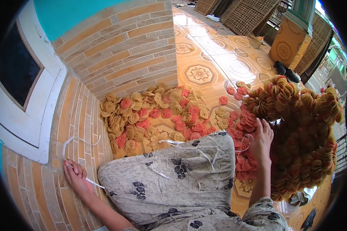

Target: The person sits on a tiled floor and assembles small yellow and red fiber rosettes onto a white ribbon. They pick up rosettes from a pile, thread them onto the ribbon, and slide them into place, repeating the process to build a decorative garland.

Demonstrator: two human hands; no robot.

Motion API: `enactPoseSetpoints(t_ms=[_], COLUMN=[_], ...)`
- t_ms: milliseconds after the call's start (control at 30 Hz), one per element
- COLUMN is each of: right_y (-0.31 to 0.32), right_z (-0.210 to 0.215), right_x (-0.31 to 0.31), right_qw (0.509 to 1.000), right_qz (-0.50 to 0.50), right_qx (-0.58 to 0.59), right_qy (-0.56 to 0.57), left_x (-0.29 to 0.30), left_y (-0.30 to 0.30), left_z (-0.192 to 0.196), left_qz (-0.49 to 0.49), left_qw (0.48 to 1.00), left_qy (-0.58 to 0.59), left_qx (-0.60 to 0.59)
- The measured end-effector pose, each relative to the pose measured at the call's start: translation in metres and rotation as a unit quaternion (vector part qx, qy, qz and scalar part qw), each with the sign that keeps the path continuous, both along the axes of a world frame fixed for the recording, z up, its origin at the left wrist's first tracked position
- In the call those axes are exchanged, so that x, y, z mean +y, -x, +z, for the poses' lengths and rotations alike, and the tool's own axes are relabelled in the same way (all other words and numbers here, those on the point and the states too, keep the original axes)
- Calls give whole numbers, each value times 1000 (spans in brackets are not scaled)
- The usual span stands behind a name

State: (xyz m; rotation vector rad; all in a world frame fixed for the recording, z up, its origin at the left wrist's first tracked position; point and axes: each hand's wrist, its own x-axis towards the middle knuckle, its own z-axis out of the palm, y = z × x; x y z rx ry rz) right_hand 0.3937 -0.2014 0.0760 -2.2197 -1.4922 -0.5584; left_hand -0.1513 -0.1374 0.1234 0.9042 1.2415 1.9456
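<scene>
My left hand (pixel 79 176) is closed around a thin white plastic strip (pixel 71 143), held out at the left by the brick-patterned wall. One end of the strip curls up past my fingers; the other runs toward my lap. My right hand (pixel 261 141) is at the right edge of a heap of red coiled discs (pixel 243 165) that look like crackers. Its fingers are stretched and apart, at the discs. Several loose white strips (pixel 204 152) lie across the patterned cloth (pixel 150 188) over my lap.
Tan and red discs (pixel 142 115) lie piled on the tiled floor (pixel 200 75) against the wall (pixel 123 46). A large mass of bunched tan discs (pixel 304 138) stands at my right. Farther off are black shoes (pixel 286 71), a pillar (pixel 287 46) and woven racks (pixel 248 17).
</scene>
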Motion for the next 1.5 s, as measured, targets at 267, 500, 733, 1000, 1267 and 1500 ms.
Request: enactPoseSetpoints(t_ms=[267,500,733,1000,1267,1500], right_y=[70,5,-146,-179,-101,-43], right_z=[-20,-7,113,207,203,218], right_x=[-6,19,10,-22,-29,-18], right_qw=[859,864,783,849,897,808], right_qz=[410,279,104,56,136,319], right_qx=[168,406,497,253,220,342], right_qy=[258,-102,-359,-461,-360,-359], left_x=[5,15,20,23,-2,-32], left_y=[-24,-38,-44,-49,-122,-277], left_z=[-18,-20,-25,-36,-51,-58], left_qz=[-20,-49,-29,-73,-547,-587], left_qw=[998,996,995,989,639,705], left_qy=[54,73,94,131,130,-72], left_qx=[5,7,0,19,525,391])
